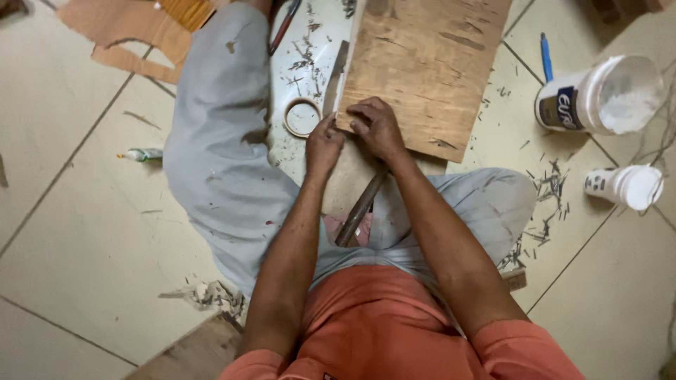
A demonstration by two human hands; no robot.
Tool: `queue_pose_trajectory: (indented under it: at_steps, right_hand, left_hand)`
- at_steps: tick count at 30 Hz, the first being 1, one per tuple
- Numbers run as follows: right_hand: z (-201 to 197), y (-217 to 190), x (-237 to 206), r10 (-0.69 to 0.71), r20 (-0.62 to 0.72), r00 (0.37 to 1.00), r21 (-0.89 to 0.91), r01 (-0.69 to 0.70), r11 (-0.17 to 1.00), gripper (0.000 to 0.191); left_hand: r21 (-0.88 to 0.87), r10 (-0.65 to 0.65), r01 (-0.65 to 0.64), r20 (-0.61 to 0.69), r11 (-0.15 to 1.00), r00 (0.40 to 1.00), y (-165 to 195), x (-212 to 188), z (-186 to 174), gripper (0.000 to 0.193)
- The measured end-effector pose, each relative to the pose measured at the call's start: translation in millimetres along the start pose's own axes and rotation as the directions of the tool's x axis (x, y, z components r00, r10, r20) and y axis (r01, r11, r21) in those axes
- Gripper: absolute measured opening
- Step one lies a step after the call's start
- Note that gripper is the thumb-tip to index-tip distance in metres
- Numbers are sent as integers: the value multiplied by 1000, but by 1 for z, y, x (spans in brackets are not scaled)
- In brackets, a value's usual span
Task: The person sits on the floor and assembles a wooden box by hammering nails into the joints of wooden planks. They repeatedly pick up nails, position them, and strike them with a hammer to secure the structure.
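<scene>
Two bare hands meet at the near corner of a flat brown plywood board [422, 67], which lies over a white sheet on the tiled floor [84, 211] between the seated person's knees: the left hand [322, 146] pinches the corner in a narrow grip, seemingly to steady it, while the right hand [378, 129] presses curled fingertips on the edge, though whether they hold anything small I cannot tell. Outward lie a tan tape ring [303, 117] and a dark metal rod [360, 210], then, toward the floor's right edge, a white tub with a dark label band [598, 96], a smaller white jar [625, 186] and scattered nails [549, 190].
</scene>
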State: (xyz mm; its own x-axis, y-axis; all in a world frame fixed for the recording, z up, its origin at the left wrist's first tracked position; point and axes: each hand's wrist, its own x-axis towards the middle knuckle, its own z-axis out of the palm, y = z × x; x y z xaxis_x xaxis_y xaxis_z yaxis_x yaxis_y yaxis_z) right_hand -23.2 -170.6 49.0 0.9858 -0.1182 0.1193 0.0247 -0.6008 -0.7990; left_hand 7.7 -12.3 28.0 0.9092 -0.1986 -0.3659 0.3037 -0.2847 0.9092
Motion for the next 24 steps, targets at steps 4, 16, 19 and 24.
queue_pose_trajectory:
  at_steps: [4, 16, 19, 24]
  right_hand:
    - [2, 0, 2, -15, 29, 999, -28, 15, 999, 30]
    - [1, 0, 7, 80, 165, 983, -14, -79, 997, 20]
    - [-1, -1, 7, 106, 173, 979, -20, -104, 994, 16]
    - [7, -1, 2, 246, 15, 969, 84, -246, 966, 17]
  left_hand:
    - [81, 211, -205, -86, 975, 974, -5, 2, -2, 45]
    - [211, 225, -222, 9, 952, 974, 1, -16, -2, 55]
    - [272, 330, -316, -4, 909, 944, 0, -15, 1, 56]
    - [168, 58, -73, 96, 983, 994, -8, -26, -6, 66]
